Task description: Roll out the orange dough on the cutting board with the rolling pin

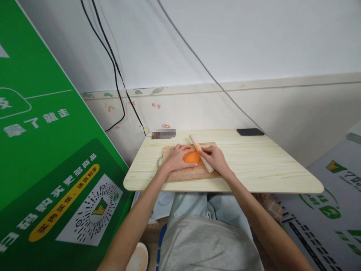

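A wooden cutting board (183, 174) lies on the table in front of me. On it is a smooth, flattened round of orange dough (191, 157). My left hand (177, 157) is at its left side, with the fingers curved over the far edge and the thumb along the near edge. My right hand (213, 157) grips a pale wooden rolling pin (195, 141), which slants from far left to near right by the dough's right edge. The right fingers cover the pin's middle, and whether it presses on the dough is hard to see.
The pale wood table (270, 165) stands against the wall. A black phone (250, 132) lies at its back right, a blurred dark item (163, 134) at its back left. Cables (115, 71) hang down the wall. A green printed panel (56, 150) closes off the left side; a white bowl (138, 257) is below.
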`<action>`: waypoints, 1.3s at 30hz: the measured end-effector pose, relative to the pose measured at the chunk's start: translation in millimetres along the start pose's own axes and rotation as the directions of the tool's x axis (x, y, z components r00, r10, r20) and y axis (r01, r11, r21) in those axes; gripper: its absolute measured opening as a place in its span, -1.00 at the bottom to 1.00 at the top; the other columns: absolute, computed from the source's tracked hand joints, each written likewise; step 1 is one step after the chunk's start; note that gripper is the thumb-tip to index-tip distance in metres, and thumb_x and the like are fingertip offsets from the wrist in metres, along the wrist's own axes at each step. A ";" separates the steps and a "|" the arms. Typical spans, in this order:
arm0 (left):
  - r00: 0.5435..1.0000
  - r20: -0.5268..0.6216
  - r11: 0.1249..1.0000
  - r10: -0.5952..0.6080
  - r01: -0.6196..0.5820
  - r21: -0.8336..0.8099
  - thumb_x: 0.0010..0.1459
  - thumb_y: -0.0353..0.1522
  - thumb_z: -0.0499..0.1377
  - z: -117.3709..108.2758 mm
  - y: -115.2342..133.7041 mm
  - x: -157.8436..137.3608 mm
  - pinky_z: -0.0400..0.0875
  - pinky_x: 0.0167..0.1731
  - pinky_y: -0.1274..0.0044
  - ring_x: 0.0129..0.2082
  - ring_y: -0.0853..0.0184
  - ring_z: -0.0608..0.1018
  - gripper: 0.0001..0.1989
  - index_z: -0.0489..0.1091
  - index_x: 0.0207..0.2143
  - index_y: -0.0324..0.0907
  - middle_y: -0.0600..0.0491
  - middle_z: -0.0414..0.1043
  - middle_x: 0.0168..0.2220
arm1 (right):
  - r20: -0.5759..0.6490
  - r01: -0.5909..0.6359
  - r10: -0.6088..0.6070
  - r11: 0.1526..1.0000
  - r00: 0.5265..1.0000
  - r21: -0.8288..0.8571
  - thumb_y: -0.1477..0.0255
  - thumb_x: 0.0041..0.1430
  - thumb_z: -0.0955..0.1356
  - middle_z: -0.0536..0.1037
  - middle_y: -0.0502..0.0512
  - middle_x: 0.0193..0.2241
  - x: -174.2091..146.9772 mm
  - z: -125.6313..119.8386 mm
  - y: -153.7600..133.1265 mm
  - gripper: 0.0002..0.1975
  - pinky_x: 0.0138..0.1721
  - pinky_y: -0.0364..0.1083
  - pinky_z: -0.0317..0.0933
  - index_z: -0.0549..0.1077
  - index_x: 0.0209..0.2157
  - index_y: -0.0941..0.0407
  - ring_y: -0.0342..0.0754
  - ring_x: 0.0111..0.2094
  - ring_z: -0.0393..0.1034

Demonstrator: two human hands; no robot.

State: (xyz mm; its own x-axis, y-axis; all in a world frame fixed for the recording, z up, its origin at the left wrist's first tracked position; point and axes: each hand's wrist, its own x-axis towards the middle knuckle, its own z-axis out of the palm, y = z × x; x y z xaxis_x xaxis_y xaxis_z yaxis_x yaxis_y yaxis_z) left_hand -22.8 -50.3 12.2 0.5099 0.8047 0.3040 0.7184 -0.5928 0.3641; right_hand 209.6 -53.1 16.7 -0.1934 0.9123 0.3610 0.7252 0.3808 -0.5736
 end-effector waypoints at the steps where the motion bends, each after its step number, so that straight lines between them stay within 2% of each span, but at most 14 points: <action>1: 1.000 0.002 1.000 0.005 -0.005 0.003 0.15 0.07 0.35 -0.2 0.1 0.0 0.25 0.31 0.15 0.19 0.01 0.36 -0.35 0.47 0.24 0.06 0.04 0.40 0.30 | -0.002 -0.002 0.002 1.000 1.000 0.003 0.24 0.38 0.34 0.64 0.12 -0.34 0.5 0.1 -0.8 -0.64 -0.26 -0.10 0.24 0.72 -0.09 0.13 0.02 -0.32 0.51; 7: 1.000 0.024 0.999 0.013 -0.014 0.034 0.17 0.11 0.32 -0.3 -0.6 0.2 0.24 0.31 0.12 0.21 0.01 0.34 -0.36 0.49 0.23 0.09 0.07 0.37 0.32 | -0.017 -0.010 0.009 0.998 1.000 -0.063 0.24 0.39 0.31 0.64 0.17 -0.35 1.3 1.5 -7.5 -0.61 -0.29 -0.10 0.19 0.73 -0.12 0.15 0.02 -0.33 0.49; 13: 1.000 -0.006 0.999 0.024 -0.024 0.026 0.16 0.09 0.35 2.5 -2.0 1.0 0.24 0.31 0.15 0.18 0.02 0.37 -0.36 0.51 0.20 0.04 0.03 0.40 0.29 | -0.008 0.010 -0.011 0.994 1.000 -0.113 0.24 0.42 0.28 0.61 0.15 -0.40 -0.4 -0.4 -12.5 -0.58 -0.34 -0.11 0.14 0.73 -0.11 0.15 -0.02 -0.39 0.44; 19: 0.999 -0.025 0.999 0.027 -0.028 -0.028 0.13 0.08 0.37 3.1 -3.0 1.8 0.26 0.27 0.18 0.16 0.04 0.39 -0.30 0.42 0.24 0.00 0.01 0.45 0.23 | 0.021 0.061 -0.059 0.990 0.998 -0.130 0.29 0.40 0.28 0.57 0.13 -0.41 1.7 -1.0 -8.6 -0.62 -0.32 -0.12 0.13 0.70 -0.25 0.15 -0.05 -0.40 0.39; 22: 0.999 -0.039 0.998 0.012 -0.014 -0.059 0.09 0.06 0.41 3.9 -4.5 2.2 0.28 0.25 0.20 0.15 0.05 0.41 -0.26 0.39 0.24 -0.02 0.00 0.48 0.20 | 0.050 0.084 -0.078 0.989 0.996 -0.124 0.32 0.31 0.35 0.56 0.12 -0.40 2.9 -0.9 -5.3 -0.72 -0.30 -0.12 0.16 0.67 -0.32 0.16 -0.06 -0.41 0.38; 25: 0.999 -0.045 0.997 0.010 -0.013 -0.071 0.08 0.02 0.43 3.9 -5.4 2.3 0.28 0.26 0.20 0.16 0.05 0.42 -0.28 0.40 0.21 -0.03 0.01 0.47 0.21 | 0.051 0.097 -0.094 0.993 0.994 -0.067 0.36 0.21 0.39 0.59 0.11 -0.36 2.0 0.5 -1.8 -0.78 -0.26 -0.12 0.22 0.68 -0.26 0.16 -0.06 -0.38 0.41; 30: 0.998 -0.062 0.997 0.016 -0.020 -0.069 0.10 0.01 0.42 2.1 -6.4 1.2 0.30 0.25 0.21 0.14 0.06 0.42 -0.34 0.45 0.17 -0.05 0.00 0.49 0.18 | -0.059 0.021 -0.010 0.983 0.998 0.180 0.41 0.19 0.38 0.67 0.10 -0.27 -0.9 5.8 4.4 -0.65 -0.25 -0.11 0.34 0.67 -0.02 0.13 -0.03 -0.34 0.51; 33: 0.999 -0.047 0.998 0.022 -0.025 -0.061 0.17 0.02 0.37 2.2 -8.0 0.1 0.28 0.28 0.21 0.18 0.07 0.39 -0.40 0.47 0.18 -0.01 0.02 0.46 0.21 | -0.090 -0.001 0.026 0.964 0.996 0.266 0.44 0.17 0.40 0.70 0.12 -0.25 -1.1 7.8 5.7 -0.64 -0.25 -0.10 0.39 0.67 -0.01 0.14 -0.02 -0.32 0.54; 39: 0.999 0.013 0.998 0.050 -0.050 0.030 0.24 0.05 0.30 2.4 -6.7 -2.3 0.22 0.34 0.15 0.23 0.05 0.33 -0.49 0.50 0.18 0.14 0.07 0.34 0.30 | -0.109 0.011 0.019 0.964 0.994 0.267 0.47 0.15 0.40 0.70 0.10 -0.27 -0.7 8.8 5.0 -0.65 -0.25 -0.10 0.42 0.68 -0.03 0.12 -0.02 -0.33 0.54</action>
State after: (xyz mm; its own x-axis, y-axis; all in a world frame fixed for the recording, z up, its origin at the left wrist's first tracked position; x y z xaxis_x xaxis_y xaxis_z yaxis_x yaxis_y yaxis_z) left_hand -27.6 -48.1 6.9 0.5513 0.7744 0.3104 0.7057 -0.6313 0.3216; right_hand 207.6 -50.5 7.1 -0.1068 0.8973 0.4282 0.5199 0.4175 -0.7452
